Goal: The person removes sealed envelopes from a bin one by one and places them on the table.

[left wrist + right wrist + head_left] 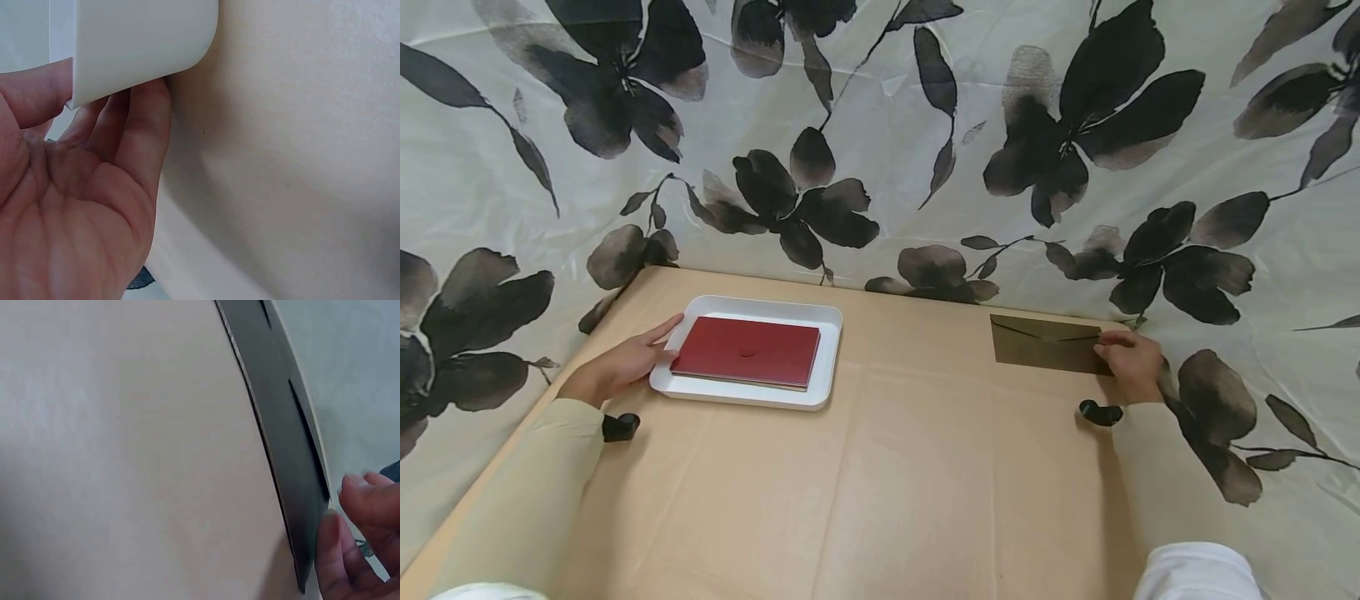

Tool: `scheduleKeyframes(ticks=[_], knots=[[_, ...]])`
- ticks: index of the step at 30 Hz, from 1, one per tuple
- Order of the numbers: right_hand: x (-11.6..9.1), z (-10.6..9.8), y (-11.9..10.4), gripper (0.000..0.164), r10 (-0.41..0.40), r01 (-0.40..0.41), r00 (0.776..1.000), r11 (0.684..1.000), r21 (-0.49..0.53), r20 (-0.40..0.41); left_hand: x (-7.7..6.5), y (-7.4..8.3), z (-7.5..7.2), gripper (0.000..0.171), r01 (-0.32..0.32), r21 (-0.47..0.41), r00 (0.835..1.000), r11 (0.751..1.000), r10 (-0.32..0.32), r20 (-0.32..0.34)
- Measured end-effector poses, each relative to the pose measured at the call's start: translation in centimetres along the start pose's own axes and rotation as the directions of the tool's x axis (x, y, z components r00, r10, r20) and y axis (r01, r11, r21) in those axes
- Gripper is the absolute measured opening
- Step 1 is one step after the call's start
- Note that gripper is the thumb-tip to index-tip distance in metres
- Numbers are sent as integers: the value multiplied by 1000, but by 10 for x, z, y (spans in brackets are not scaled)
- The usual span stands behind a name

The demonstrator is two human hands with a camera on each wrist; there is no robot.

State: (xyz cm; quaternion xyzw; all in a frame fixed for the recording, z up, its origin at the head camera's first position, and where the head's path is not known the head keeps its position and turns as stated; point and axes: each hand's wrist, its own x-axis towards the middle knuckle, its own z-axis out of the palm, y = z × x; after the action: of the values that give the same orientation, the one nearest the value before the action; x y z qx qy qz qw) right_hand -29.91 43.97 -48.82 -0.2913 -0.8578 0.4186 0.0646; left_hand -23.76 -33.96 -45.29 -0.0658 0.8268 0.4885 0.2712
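Pinches tray with left grip, touches envelope (likely light, bendable, best held by short end) near bench far-right corner with right grip, cannot tell if pinching.

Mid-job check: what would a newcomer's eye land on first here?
Probably the flat, rectangular red packet in the shallow white tray, left in the head view, with the left hand gripping the tray's left edge. Next, the flat, olive-brown rectangular envelope to the right, the right hand at its right end. Beyond spreads a white sheet printed with large black flowers.
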Motion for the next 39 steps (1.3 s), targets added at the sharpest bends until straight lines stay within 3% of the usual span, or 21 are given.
scheduleKeyframes(ticks=[9, 22, 28, 33, 39], knots=[[-7, 6, 1, 37, -122, 111, 987, 988, 107, 102, 0, 0, 1, 81, 3, 2, 1000, 1000, -3, -3], [-22, 13, -2, 41, -280, 220, 931, 942, 252, 234, -3, 0, 0, 83, -16, 4, 1000, 1000, 16, 8], [-30, 17, -7, 40, -302, 215, 914, 927, 307, 271, -2, 1, -1, 83, -6, 15, 1000, 1000, 6, 11], [-34, 21, -11, 30, -290, 158, 907, 907, 390, 305, 0, 1, -3, 82, -14, 27, 1000, 1000, 13, 12], [-40, 26, -18, 31, -297, 111, 896, 871, 478, 332, 0, 0, -3, 83, -24, 19, 999, 1000, 23, 29]])
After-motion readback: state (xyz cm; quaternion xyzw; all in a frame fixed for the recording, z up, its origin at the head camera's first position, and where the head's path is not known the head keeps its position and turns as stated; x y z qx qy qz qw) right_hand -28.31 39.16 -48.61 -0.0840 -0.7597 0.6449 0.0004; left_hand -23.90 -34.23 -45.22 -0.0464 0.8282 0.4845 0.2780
